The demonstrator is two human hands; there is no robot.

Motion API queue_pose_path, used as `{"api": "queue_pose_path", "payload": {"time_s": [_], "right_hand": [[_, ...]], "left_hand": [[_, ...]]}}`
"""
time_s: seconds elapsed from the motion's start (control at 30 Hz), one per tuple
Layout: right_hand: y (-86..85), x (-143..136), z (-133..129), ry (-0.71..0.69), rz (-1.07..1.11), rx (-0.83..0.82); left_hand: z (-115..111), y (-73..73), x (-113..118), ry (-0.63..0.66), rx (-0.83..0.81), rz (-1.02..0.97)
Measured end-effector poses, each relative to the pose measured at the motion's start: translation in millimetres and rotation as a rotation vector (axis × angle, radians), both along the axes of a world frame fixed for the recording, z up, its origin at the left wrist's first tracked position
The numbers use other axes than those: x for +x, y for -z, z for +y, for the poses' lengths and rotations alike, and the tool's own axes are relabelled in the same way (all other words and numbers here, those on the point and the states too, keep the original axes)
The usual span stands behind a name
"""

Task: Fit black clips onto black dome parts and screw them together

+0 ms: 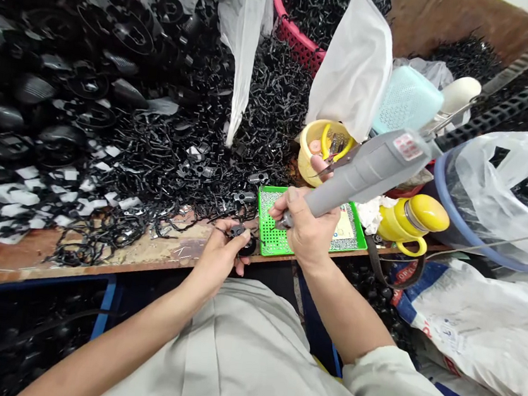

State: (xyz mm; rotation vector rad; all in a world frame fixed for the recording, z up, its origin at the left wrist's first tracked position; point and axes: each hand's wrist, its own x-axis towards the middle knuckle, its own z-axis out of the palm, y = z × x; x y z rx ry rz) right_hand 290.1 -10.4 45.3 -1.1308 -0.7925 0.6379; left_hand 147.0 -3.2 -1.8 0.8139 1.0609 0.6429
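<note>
Here, hands (310, 232) grip a black part (237, 229) and grey tool (364, 174), partly hiding the green tray (269, 239).

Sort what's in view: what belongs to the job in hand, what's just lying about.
Likely in the job:
grey tool, in the right hand
black part, in the left hand
green tray, under the right hand

Likely just lying about:
yellow flask
pale blue basket
white sack

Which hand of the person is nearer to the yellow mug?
Right. The right hand, gripping the grey tool, is over the green tray, left of the yellow mug. The left hand holds a black part farther left, past the tray's left edge.
</note>
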Motion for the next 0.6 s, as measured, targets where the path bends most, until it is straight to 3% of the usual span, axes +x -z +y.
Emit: {"api": "queue_pose_path", "payload": {"time_s": [0.1, 0.27, 0.37, 0.6], "right_hand": [[0.3, -1, 0, -0.035, -0.037, -0.022], [29.6, 29, 16, 0.131, -0.071, -0.073], [42.4, 38, 21, 0.125, -0.107, -0.101], [47.0, 31, 20, 0.098, -0.127, -0.147]], "left_hand": [[0, 1.8, 0, 0.01, 0.011, -0.007], [0, 4.5, 0, 0.033, 0.001, -0.017], [1, 4.5, 0, 0.03, -0.001, -0.021], [1, 5.3, 1, 0.03, -0.009, -0.011]]}}
